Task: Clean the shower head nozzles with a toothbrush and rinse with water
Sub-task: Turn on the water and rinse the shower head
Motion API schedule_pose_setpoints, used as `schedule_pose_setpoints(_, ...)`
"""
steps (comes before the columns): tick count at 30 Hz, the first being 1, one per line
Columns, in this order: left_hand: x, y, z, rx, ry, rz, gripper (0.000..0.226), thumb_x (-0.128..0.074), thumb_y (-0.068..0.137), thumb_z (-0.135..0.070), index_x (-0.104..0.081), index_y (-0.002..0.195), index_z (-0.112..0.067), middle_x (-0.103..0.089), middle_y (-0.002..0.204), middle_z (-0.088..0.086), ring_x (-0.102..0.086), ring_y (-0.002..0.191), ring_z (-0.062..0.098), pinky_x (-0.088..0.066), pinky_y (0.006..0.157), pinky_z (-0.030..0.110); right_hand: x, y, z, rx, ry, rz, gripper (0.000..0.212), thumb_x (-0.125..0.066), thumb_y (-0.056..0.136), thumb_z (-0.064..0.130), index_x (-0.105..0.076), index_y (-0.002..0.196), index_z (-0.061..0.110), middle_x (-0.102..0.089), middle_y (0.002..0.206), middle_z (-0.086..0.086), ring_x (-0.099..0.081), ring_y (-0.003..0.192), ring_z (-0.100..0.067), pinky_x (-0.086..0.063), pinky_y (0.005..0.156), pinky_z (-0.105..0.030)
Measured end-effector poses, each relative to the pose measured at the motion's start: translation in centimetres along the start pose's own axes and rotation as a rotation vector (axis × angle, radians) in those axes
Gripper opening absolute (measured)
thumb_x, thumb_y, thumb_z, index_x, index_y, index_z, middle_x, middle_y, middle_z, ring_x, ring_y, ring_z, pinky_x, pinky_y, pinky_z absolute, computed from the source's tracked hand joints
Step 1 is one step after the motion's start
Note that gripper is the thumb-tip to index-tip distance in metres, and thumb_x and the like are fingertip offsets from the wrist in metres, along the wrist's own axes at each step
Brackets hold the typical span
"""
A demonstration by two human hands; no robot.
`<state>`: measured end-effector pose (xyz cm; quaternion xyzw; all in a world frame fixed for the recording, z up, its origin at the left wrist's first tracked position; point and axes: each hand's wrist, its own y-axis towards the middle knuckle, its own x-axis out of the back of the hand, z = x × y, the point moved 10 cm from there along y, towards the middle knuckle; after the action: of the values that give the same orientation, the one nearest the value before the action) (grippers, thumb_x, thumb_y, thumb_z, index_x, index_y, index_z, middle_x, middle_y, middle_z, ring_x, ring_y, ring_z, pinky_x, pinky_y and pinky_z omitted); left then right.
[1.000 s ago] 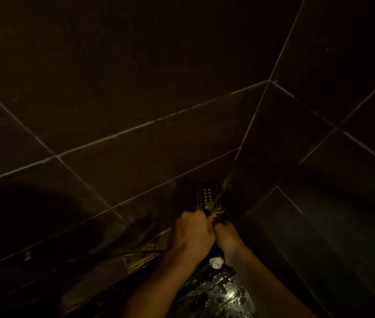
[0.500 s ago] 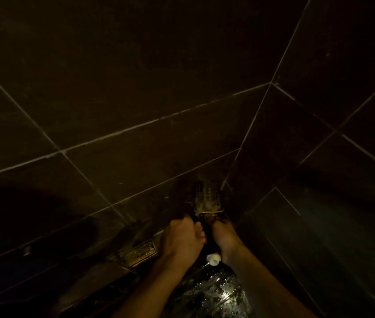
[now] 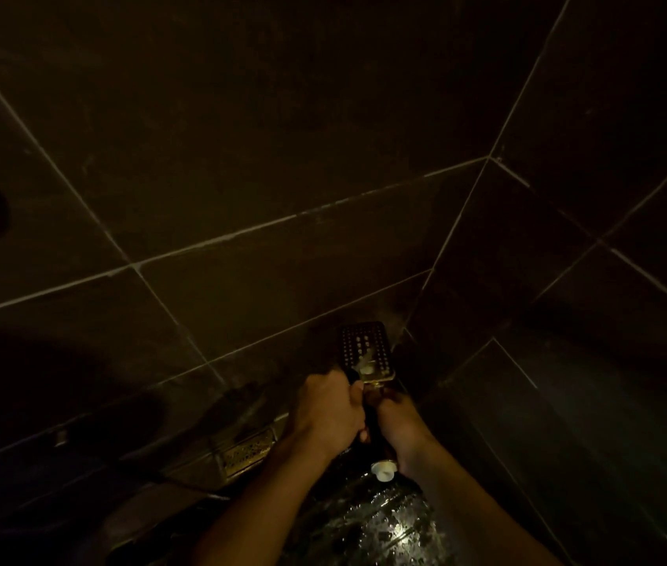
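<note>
— What does the head view show of my hands?
— Your left hand (image 3: 330, 406) is wrapped round the handle of the dark rectangular shower head (image 3: 365, 346), which sits low in the corner of the brown tiled walls (image 3: 242, 157).
— And my right?
— Your right hand (image 3: 399, 426) pinches a pale toothbrush (image 3: 366, 363). Its bristles lie on the nozzles, near the brass drain grate (image 3: 247, 451).

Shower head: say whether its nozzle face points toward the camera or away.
Toward the camera: the shower head shows rows of nozzle holes, with the toothbrush laid on them, above the left hand and right hand.
</note>
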<state>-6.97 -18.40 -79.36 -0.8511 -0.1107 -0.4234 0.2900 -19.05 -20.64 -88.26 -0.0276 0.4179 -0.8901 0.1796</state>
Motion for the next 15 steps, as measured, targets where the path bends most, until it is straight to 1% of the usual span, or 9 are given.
schedule_pose_setpoints(3,1.2,-0.4,2.0,0.027,-0.009,-0.043,0.030,-0.044,0.100,-0.040,-0.061,0.104,-0.015,-0.066,0.096,0.004,-0.063,0.079,0.015,-0.051,0.062,0.026,-0.8,-0.4,-0.1,-0.005,-0.011,0.007,0.024,-0.047,0.103,0.017,-0.065,0.100,0.001,-0.061,0.063,-0.006,-0.055,0.048,-0.014,-0.046,0.047,-0.026)
schedule_pose_setpoints(6,3.6,-1.0,6.1,0.070,-0.058,-0.057,0.032,-0.045,0.099,-0.043,-0.063,0.105,-0.017,-0.069,0.096,0.007,-0.067,0.085,0.021,-0.056,0.072,0.034,-1.8,-1.1,0.1,-0.006,0.018,0.018,0.024,-0.048,0.104,0.023,-0.063,0.106,0.004,-0.062,0.066,-0.005,-0.056,0.050,-0.014,-0.046,0.048,-0.025)
schedule_pose_setpoints(7,4.9,-1.6,7.9,0.089,-0.084,-0.066,0.032,-0.046,0.099,-0.043,-0.063,0.104,-0.018,-0.069,0.094,0.007,-0.068,0.086,0.022,-0.056,0.072,0.035,-2.3,-1.4,0.4,0.004,0.019,0.023,0.025,-0.049,0.104,0.024,-0.063,0.108,0.004,-0.062,0.066,-0.005,-0.056,0.050,-0.014,-0.047,0.048,-0.025)
schedule_pose_setpoints(9,7.8,-3.1,11.7,0.132,-0.130,-0.098,0.030,-0.048,0.098,-0.043,-0.065,0.101,-0.019,-0.071,0.089,0.005,-0.069,0.085,0.023,-0.050,0.068,0.030,-3.5,-2.3,1.1,0.041,0.019,0.024,0.026,-0.048,0.104,0.024,-0.061,0.111,0.003,-0.062,0.066,-0.006,-0.056,0.049,-0.014,-0.047,0.047,-0.026)
schedule_pose_setpoints(11,10.8,-4.8,14.9,0.141,-0.140,-0.148,0.029,-0.051,0.097,-0.043,-0.068,0.099,-0.020,-0.072,0.086,0.004,-0.070,0.087,0.025,-0.043,0.067,0.026,-5.1,-3.4,1.9,0.083,0.024,0.031,0.026,-0.048,0.104,0.024,-0.061,0.109,0.002,-0.061,0.067,-0.006,-0.055,0.050,-0.015,-0.047,0.047,-0.026)
schedule_pose_setpoints(13,14.0,-6.5,17.7,0.146,-0.134,-0.184,0.026,-0.055,0.096,-0.041,-0.069,0.094,-0.020,-0.071,0.080,0.002,-0.070,0.089,0.025,-0.040,0.067,0.024,-7.1,-4.9,3.1,0.151,0.026,0.040,0.024,-0.049,0.104,0.024,-0.060,0.105,0.003,-0.060,0.068,-0.008,-0.055,0.048,-0.016,-0.047,0.045,-0.025)
schedule_pose_setpoints(15,16.8,-8.2,20.2,0.147,-0.138,-0.185,0.022,-0.057,0.095,-0.041,-0.065,0.083,-0.024,-0.063,0.066,-0.004,-0.069,0.078,0.022,-0.041,0.063,0.025,-9.0,-6.4,4.1,0.222,0.039,0.059,0.021,-0.049,0.104,0.023,-0.060,0.104,0.005,-0.061,0.071,-0.009,-0.056,0.048,-0.015,-0.048,0.044,-0.025)
